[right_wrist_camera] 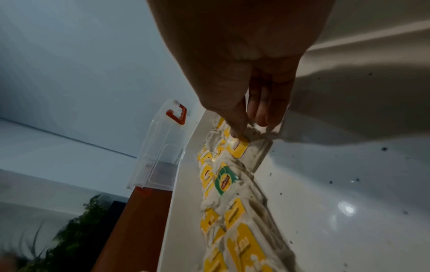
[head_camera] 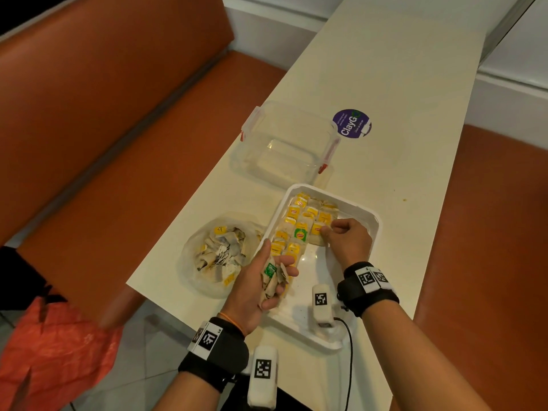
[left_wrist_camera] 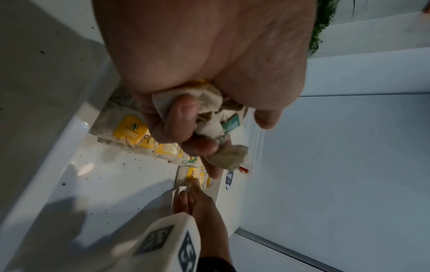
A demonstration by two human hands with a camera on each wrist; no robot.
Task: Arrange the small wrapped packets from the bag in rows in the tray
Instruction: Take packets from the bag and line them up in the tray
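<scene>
Packets (head_camera: 296, 226) with yellow tags, and one with a green tag, lie in neat rows along the left half of a white tray (head_camera: 367, 221) that sits on a cream table (head_camera: 400, 93). The right half of the tray floor is bare and speckled with dark crumbs, as the right wrist view shows.

The right hand (head_camera: 348, 240) reaches over the tray, fingers bent down, and its thumb and fingertips pinch the edge of one yellow-tagged packet (right_wrist_camera: 239, 146) at the end of the third row, just beside the green-tagged one. That packet lies flat on the tray floor, touching its neighbours.

The left hand (head_camera: 261, 287) hovers over the near left rim of the tray, palm turned up, with its fingers curled round a small bunch of packets (head_camera: 274, 280); one in the bunch bears a green tag. In the left wrist view the bunch (left_wrist_camera: 216, 117) is crumpled between the fingers and the palm, with the filled rows below it.

Just left of the tray lies a clear plastic bag (head_camera: 219, 253), open on the table and holding a loose heap of more packets. Beyond the tray stands a clear plastic box (head_camera: 284, 143) with red clips, and near it a round purple sticker (head_camera: 351, 124) is stuck to the table top. An orange bench (head_camera: 103, 114) runs along the left side of the table. Both wrists wear black bands with white marked cameras.
</scene>
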